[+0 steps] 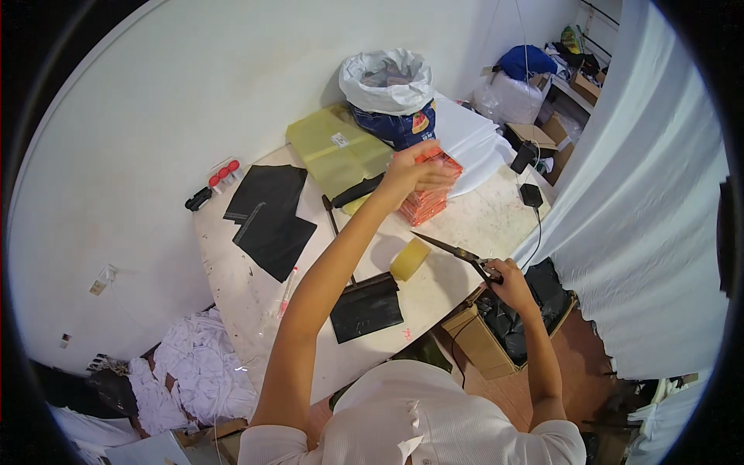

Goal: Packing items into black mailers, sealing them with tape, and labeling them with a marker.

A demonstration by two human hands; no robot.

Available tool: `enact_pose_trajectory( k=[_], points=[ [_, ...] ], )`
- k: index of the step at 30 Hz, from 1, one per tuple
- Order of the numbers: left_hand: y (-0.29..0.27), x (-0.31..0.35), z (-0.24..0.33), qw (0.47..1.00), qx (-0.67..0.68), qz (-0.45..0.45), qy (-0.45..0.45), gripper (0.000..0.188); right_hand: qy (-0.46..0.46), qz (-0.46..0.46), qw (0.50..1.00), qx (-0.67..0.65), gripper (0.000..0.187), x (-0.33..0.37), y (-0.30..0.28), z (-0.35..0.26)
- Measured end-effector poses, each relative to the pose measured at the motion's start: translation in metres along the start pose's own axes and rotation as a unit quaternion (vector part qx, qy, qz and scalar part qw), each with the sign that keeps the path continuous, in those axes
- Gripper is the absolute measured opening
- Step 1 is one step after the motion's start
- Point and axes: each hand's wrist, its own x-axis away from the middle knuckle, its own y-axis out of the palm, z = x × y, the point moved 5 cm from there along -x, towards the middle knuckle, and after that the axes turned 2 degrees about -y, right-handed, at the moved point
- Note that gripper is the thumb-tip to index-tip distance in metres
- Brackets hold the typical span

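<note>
My left hand reaches across the table to a stack of orange packets. Its thumb and fingers are bent around the top of the stack. In my right hand is a pair of large dark scissors, gripped by the handles over the table's right edge. The blades point up and left, toward the foot of the stack. A roll of yellowish tape stands just left of the blades. Below it, nearer to me, a folded black plastic bag lies on the table.
Black bags and a tape dispenser with a black handle lie on the table. Behind are a yellow-green package and a blue-and-white sack. A cardboard box of black bags stands beside the table; a cable hangs there.
</note>
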Motion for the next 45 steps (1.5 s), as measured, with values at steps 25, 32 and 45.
enact_pose_trajectory(
  k=[25, 32, 45],
  points=[
    [-0.023, 0.13, -0.032, 0.986, 0.032, -0.153, -0.062, 0.097, 0.258, -0.113, 0.671, -0.686, 0.044, -0.021, 0.122, -0.059],
    [-0.017, 0.187, -0.058, 0.954, -0.05, -0.279, -0.095, 0.108, 0.216, -0.245, 0.595, -0.734, 0.036, -0.031, 0.165, -0.107],
    [-0.101, 0.31, -0.102, 0.94, -0.213, 0.094, -0.25, 0.023, 0.166, -0.134, 0.834, -0.509, 0.011, -0.022, 0.211, -0.097]
  ],
)
